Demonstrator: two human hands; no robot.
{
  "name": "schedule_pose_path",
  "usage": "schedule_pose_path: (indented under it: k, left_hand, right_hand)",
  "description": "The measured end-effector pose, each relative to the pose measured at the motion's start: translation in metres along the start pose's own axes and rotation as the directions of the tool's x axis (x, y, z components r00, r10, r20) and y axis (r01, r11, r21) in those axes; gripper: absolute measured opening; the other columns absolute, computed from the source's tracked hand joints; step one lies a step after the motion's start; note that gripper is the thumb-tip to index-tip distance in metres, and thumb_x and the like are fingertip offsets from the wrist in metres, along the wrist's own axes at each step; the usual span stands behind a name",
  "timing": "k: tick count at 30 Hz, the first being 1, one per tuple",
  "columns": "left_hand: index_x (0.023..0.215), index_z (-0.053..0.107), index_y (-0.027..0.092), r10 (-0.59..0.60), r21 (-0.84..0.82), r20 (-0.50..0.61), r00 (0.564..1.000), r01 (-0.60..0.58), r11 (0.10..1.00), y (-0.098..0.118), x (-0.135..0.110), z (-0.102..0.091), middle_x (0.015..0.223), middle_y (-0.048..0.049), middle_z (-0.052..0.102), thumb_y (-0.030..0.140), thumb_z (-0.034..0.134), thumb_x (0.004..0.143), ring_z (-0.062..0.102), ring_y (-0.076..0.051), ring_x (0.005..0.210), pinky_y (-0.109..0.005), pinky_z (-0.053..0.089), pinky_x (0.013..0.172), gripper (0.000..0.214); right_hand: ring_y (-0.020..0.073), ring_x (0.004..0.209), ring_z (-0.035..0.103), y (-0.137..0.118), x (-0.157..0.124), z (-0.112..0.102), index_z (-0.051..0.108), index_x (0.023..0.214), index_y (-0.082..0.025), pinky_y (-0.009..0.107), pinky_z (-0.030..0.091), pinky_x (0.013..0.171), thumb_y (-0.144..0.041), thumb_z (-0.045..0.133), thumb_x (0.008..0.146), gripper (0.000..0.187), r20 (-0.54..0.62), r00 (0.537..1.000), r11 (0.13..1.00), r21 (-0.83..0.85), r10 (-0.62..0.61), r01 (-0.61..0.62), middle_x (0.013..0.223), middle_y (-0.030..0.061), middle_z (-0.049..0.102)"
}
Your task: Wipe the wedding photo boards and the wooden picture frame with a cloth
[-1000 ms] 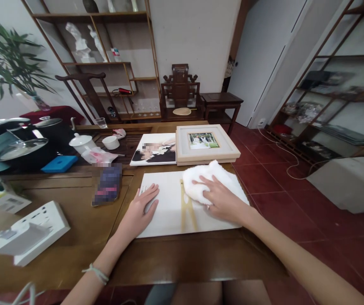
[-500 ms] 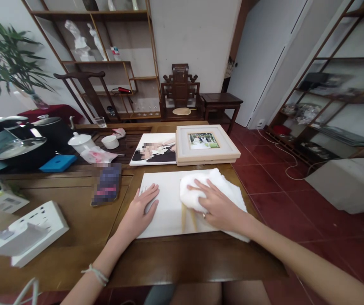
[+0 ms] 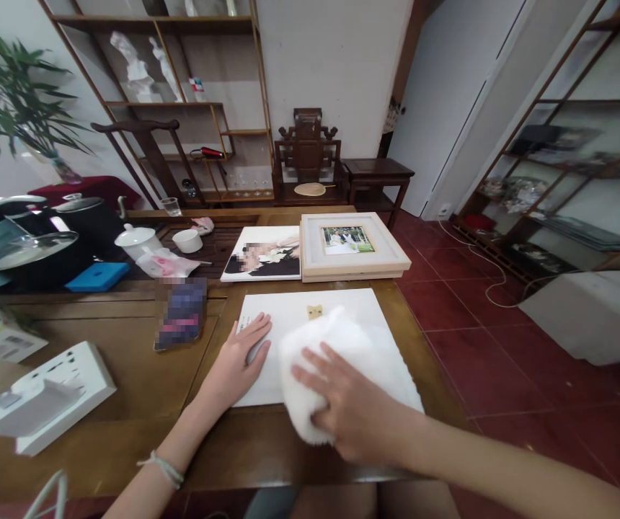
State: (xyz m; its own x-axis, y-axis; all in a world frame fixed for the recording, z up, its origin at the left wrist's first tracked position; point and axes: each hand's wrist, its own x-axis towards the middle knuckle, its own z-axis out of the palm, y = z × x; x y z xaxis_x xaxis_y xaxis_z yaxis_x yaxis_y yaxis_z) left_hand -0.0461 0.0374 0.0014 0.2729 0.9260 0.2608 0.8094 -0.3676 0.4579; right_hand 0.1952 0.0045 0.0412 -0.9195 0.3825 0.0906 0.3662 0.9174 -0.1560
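A white board with a small tan stand piece lies flat near the front of the wooden table. My left hand rests flat on the board's left edge, fingers stretched out. My right hand presses down on a fluffy white cloth, fingers spread over it, at the board's near right part and front edge. The cloth hides most of the stand piece.
Behind the board lie a framed photo and an unframed photo print. On the left are a white power strip, a small blurred card, pots, cups and a blue sponge. Red tile floor lies to the right.
My right hand has dragged the white cloth from the board's far right toward me, to its front edge. My left hand has stayed in place.
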Motion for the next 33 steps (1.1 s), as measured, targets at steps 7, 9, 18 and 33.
schedule_pose_path:
  k: [7, 9, 18, 33]
  left_hand:
    - [0.122, 0.057, 0.015, -0.004, -0.012, 0.01, 1.0, 0.005, 1.0, 0.001, 0.0, -0.001, 0.131, -0.0136, 0.055, 0.032, 0.04, 0.089, 0.043, -0.026, 0.129, -0.056, 0.023, 0.109, 0.041]
    - [0.123, 0.056, 0.014, -0.013, -0.014, 0.012, 1.0, 0.013, 1.0, 0.001, 0.0, -0.001, 0.131, -0.0139, 0.055, 0.032, 0.04, 0.089, 0.042, -0.026, 0.129, -0.056, 0.022, 0.109, 0.041]
    - [0.123, 0.056, 0.017, -0.022, -0.016, 0.014, 1.0, 0.022, 1.0, 0.001, 0.0, 0.0, 0.132, -0.0119, 0.054, 0.032, 0.041, 0.089, 0.042, -0.025, 0.129, -0.054, 0.021, 0.11, 0.04]
    - [0.121, 0.057, 0.013, -0.031, 0.014, -0.06, 0.998, 0.032, 0.999, -0.002, -0.002, 0.004, 0.135, -0.0143, 0.051, 0.029, 0.036, 0.09, 0.04, -0.023, 0.131, -0.048, 0.027, 0.11, 0.041]
  right_hand:
    - [0.0281, 0.136, 0.026, 0.028, 0.01, -0.003, 0.067, 0.081, -0.016, 0.047, 0.011, 0.113, -0.019, 0.06, 0.068, 0.015, -0.025, 0.998, 0.995, 0.081, -0.055, 0.057, 0.139, 0.0113, 0.046]
    - [0.0256, 0.133, 0.031, 0.05, 0.022, -0.003, 0.066, 0.084, -0.013, 0.045, 0.014, 0.113, -0.018, 0.057, 0.073, 0.015, -0.085, 0.995, 0.997, 0.069, 0.043, -0.037, 0.133, 0.0162, 0.051]
    - [0.032, 0.131, 0.034, 0.068, 0.058, 0.003, 0.065, 0.1, -0.01, 0.052, 0.019, 0.109, -0.013, 0.057, 0.073, 0.028, -0.164, 0.949, 0.963, 0.007, 0.268, -0.271, 0.132, 0.02, 0.05]
    - [0.0268, 0.131, 0.036, 0.044, 0.033, -0.01, 0.066, 0.091, -0.012, 0.044, 0.022, 0.11, -0.015, 0.057, 0.074, 0.02, -0.044, 0.994, 0.993, 0.064, 0.103, -0.1, 0.133, 0.0178, 0.051]
